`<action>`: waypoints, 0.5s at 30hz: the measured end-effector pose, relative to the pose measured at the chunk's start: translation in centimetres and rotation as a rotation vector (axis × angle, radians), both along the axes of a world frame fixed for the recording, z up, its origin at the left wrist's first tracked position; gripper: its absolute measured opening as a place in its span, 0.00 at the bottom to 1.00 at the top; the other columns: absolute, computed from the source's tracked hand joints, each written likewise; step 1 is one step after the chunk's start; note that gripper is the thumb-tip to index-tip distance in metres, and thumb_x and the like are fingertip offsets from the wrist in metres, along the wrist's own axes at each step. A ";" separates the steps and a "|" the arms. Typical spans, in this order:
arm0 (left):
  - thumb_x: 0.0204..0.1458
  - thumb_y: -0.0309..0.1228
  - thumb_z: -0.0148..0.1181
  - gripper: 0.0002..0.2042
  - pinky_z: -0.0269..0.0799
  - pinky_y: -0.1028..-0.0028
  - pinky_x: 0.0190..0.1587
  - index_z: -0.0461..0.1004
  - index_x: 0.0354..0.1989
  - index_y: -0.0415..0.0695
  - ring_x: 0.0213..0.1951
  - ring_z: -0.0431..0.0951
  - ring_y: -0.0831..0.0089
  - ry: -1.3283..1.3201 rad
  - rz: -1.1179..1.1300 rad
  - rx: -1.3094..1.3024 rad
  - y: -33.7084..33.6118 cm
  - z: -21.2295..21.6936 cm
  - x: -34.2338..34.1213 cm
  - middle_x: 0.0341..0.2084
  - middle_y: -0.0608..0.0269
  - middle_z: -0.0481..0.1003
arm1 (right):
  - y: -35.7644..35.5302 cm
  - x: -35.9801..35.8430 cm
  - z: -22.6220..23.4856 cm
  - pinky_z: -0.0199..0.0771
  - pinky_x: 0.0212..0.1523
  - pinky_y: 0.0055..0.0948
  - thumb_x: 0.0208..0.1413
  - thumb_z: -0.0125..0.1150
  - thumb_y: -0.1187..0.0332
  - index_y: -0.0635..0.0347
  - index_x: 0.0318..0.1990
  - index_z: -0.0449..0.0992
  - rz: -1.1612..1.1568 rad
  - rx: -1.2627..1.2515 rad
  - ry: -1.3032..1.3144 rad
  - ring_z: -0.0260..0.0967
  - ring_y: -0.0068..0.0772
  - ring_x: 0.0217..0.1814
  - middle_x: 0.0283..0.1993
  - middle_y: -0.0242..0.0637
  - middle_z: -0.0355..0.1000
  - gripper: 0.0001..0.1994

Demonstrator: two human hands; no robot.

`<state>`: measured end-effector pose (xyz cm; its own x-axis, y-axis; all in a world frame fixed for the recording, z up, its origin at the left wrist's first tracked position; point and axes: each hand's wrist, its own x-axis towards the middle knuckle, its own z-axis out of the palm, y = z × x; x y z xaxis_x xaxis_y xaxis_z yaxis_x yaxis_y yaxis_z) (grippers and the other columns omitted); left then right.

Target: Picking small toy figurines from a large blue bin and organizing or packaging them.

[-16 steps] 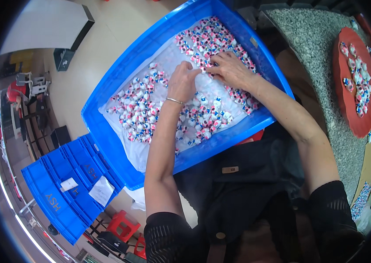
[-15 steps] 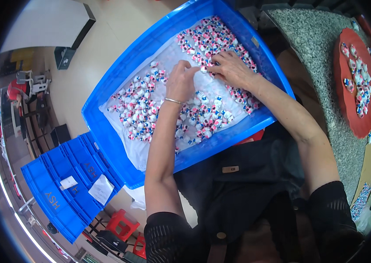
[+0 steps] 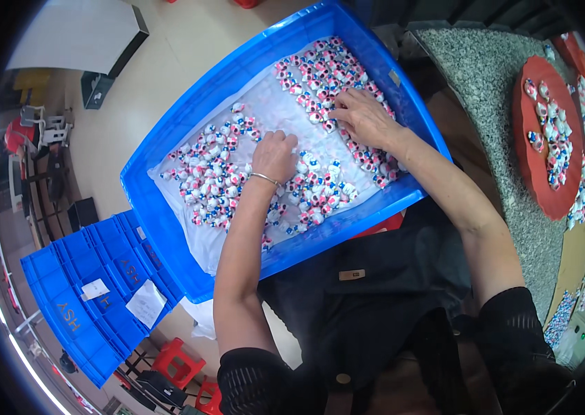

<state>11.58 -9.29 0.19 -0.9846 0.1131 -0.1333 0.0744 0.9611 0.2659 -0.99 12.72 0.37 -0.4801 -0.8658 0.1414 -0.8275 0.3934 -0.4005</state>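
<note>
A blue plastic crate [image 3: 141, 207], lined with a thin white sheet [image 3: 254, 93], lies before me. In it are many small painted figurines in white, pink, blue and dark red. On the far right they form close rows [image 3: 323, 66]; looser heaps [image 3: 213, 166] lie to the left and near the front. My right hand [image 3: 367, 121] reaches to the inner edge of the rows, fingertips pinched on a small figurine [image 3: 329, 126]. Over the sheet's middle, beside the near heap, my left hand [image 3: 276, 159] is curled closed; whatever its fingers hold is hidden.
Along the right runs a speckled stone counter [image 3: 472, 83] with a red oval tray [image 3: 529, 166] of figurines; more lie beyond it. Folded or stacked blue crates [image 3: 92, 297] with paper slips stand at lower left, near red stools [image 3: 178, 361].
My hands, close together half a second ago around a figurine, have parted. The left has drawn back toward me; the right stays at the rows. The whole view has shifted slightly.
</note>
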 end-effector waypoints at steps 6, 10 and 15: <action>0.49 0.24 0.58 0.09 0.70 0.68 0.39 0.74 0.40 0.44 0.37 0.71 0.64 0.036 0.119 0.284 -0.3 -0.5 0.3 0.35 0.57 0.69 | -1.1 0.8 -1.1 0.60 0.58 0.40 0.44 0.62 0.73 0.50 0.42 0.79 0.112 -0.013 0.074 0.63 0.37 0.54 0.45 0.35 0.67 0.15; 0.49 0.22 0.59 0.11 0.69 0.74 0.35 0.74 0.43 0.43 0.33 0.73 0.73 -0.168 0.426 0.966 0.1 -0.8 -0.2 0.37 0.62 0.72 | -0.7 0.2 -1.0 0.59 0.57 0.40 0.44 0.62 0.72 0.51 0.41 0.79 0.078 0.024 0.073 0.64 0.36 0.53 0.43 0.34 0.67 0.13; 0.48 0.24 0.65 0.14 0.72 0.75 0.35 0.73 0.44 0.41 0.33 0.73 0.79 -0.014 0.465 1.236 2.7 -3.0 -1.2 0.37 0.67 0.75 | -0.8 0.1 -1.3 0.60 0.55 0.42 0.46 0.61 0.72 0.52 0.36 0.77 0.079 0.013 0.030 0.64 0.36 0.52 0.42 0.34 0.67 0.08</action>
